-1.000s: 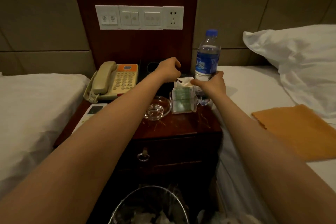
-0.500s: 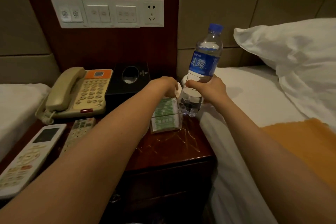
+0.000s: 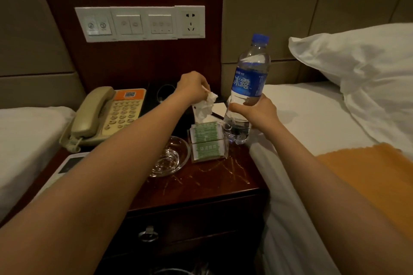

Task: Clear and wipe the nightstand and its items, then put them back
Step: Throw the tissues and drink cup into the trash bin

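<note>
Over the back right corner of the dark reddish wooden desk (image 3: 201,185): right hand (image 3: 252,111) grip clamped round clear blue-labelled plastic water bottle (image 3: 250,78), left hand (image 3: 192,87) grip pinching crumpled white tissue (image 3: 204,107); clearing step, next probably carry bottle upright onto white bed (image 3: 312,118).

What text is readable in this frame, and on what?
"冰露": blue label of the water bottle; smaller print above it is too small to read.
Telephone: QR code on the orange panel, keypad digits blurred.
Green sachets in the clear holder: print blurred.
Wall switch panel: markings too small to read.
</note>
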Action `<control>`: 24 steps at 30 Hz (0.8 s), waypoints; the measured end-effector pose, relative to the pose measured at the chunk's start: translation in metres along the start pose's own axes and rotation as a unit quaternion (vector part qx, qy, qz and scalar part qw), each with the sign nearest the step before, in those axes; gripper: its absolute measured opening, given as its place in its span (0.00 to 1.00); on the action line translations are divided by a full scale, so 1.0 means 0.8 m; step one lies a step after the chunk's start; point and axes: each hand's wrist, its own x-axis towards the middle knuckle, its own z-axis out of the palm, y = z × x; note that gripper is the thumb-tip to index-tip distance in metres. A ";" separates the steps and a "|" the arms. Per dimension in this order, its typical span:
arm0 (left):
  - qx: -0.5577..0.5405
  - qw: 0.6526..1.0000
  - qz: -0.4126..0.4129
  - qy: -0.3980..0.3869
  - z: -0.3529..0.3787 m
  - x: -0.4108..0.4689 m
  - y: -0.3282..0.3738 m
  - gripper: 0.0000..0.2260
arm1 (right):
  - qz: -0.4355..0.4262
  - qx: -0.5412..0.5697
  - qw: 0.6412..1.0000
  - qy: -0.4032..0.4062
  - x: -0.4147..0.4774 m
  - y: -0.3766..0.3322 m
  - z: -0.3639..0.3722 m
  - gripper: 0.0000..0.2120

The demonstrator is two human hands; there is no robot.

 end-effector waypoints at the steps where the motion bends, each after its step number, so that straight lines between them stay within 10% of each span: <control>1: -0.010 1.000 -0.001 0.006 -0.006 -0.005 -0.001 0.09 | -0.003 -0.013 1.000 -0.001 -0.002 -0.002 0.001 0.27; 14: -0.131 0.991 0.010 -0.003 -0.071 -0.142 -0.033 0.08 | 0.038 -0.041 0.998 -0.032 -0.048 -0.009 0.012 0.32; 20: -0.181 0.983 -0.021 -0.014 -0.079 -0.202 -0.057 0.08 | -0.076 -0.042 0.985 0.147 -0.144 -0.046 0.024 0.21; 24: -0.184 0.981 -0.042 -0.046 -0.082 -0.237 -0.062 0.07 | -0.056 0.059 0.982 -0.169 -0.219 -0.080 0.051 0.13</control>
